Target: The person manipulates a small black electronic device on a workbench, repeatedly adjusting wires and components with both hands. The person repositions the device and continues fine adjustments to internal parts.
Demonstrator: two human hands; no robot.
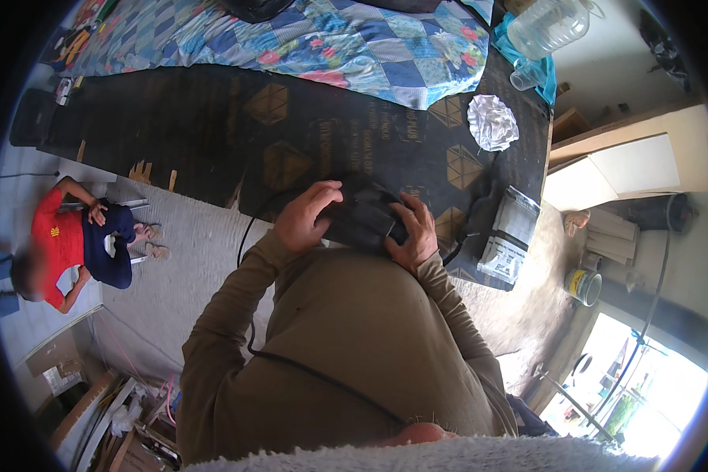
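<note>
My left hand point(307, 216) grips the left side of a soft-looking black object point(362, 214) at the near edge of the dark board tabletop point(283, 118), its fingers curled. My right hand point(409, 228) holds the object's right side, thumb and fingers bent round it. What the object is, I cannot make out. A black cable point(248, 244) hangs beside my left forearm and runs across my shirt. Right of my right hand lie a dark strap or cable point(474, 224) and a silver packet point(508, 236). Farther back lies crumpled white paper point(492, 122).
A blue patchwork cloth point(330, 47) covers the back of the table, with clear plastic containers point(547, 27) at its right. A person in red point(59, 244) sits at the left. Boards point(610, 236) and a bucket point(582, 287) stand at the right, clutter point(126, 417) at lower left.
</note>
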